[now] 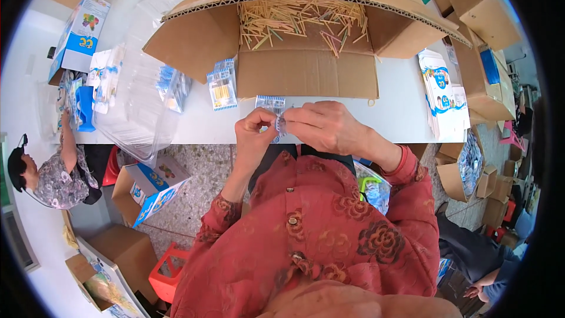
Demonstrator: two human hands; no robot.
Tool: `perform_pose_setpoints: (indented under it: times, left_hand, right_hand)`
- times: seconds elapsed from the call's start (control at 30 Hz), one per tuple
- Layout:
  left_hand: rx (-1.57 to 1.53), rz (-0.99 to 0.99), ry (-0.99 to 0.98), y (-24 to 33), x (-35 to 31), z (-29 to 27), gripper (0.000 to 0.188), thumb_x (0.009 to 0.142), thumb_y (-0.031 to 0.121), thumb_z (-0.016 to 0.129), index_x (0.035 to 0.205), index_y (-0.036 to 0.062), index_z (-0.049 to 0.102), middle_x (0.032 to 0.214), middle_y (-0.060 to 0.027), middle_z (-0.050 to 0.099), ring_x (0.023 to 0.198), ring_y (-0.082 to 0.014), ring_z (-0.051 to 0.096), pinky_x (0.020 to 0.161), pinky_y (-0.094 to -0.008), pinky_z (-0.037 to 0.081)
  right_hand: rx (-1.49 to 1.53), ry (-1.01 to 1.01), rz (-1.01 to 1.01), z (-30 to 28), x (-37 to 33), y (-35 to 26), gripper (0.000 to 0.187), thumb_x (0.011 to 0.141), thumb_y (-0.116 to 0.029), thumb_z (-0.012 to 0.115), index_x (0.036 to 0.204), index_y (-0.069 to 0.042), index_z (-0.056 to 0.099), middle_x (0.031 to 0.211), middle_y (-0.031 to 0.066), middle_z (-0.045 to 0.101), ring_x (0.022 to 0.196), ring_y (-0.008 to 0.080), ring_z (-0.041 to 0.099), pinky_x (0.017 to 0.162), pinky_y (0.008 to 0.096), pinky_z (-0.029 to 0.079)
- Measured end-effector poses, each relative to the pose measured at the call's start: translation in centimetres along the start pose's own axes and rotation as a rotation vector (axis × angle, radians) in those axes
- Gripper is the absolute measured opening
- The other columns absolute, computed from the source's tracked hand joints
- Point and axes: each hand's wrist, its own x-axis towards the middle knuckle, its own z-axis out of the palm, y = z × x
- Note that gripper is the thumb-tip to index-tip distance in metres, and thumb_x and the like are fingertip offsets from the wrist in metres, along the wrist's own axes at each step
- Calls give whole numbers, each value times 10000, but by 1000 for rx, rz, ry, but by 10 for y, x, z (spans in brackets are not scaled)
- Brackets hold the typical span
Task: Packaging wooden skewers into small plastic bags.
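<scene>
Over the table's front edge, my left hand (254, 132) and my right hand (325, 127) meet with fingers pinched together. Between their fingertips is a small clear plastic packet (279, 123) with blue and white print, mostly covered by the fingers. Just beyond, a similar blue-and-white packet (270, 102) lies flat; whether it joins the held one I cannot tell. To the left rests a filled packet (222, 92) with yellowish sticks showing through. Past my hands, an open cardboard box (306, 75) on its side holds many thin pale sticks (294, 16), a few pink or green.
A clear plastic tub (132, 100) with packets inside stands at left. Flat printed cartons (436, 94) are stacked at right. A person (59, 176) works at the table's left end; another person's arm (487, 285) shows lower right. Cardboard boxes (462, 168) and a red stool (168, 274) stand around me.
</scene>
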Motion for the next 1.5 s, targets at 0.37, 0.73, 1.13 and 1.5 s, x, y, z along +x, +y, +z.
perform_pose_setpoints:
  times: [0.37, 0.73, 1.13, 1.5]
  left_hand:
    - [286, 219, 63, -4, 8, 5, 72, 784, -47, 642, 851, -26, 625, 830, -35, 611, 746, -90, 553, 680, -221, 448]
    - [116, 65, 54, -16, 21, 3, 64, 840, 8, 628, 898, -19, 617, 807, 5, 608, 726, -49, 530, 652, -204, 437]
    - [-39, -43, 142, -30, 21, -26, 80, 844, 16, 635, 911, -24, 622, 843, -19, 637, 736, -54, 560, 683, -212, 465]
    - [-131, -46, 145, -29, 13, -37, 97, 838, 19, 647, 913, -37, 624, 869, -54, 656, 761, -84, 587, 729, -242, 487]
  right_hand:
    - [220, 27, 227, 10, 8, 14, 134, 794, -106, 627, 896, -53, 558, 844, 66, 590, 721, 266, 596, 573, 352, 491]
    - [222, 35, 330, 29, 27, 30, 105, 801, -78, 632, 894, -48, 594, 785, 76, 585, 671, 235, 596, 559, 322, 489]
    - [-128, -280, 958, 70, 45, 231, 432, 900, -411, 524, 1159, -69, 579, 1089, 119, 631, 1003, 224, 594, 886, 338, 443]
    - [79, 102, 696, 106, 21, 286, 542, 893, -462, 503, 1297, -101, 490, 1279, 126, 531, 1226, 252, 441, 1029, 374, 333]
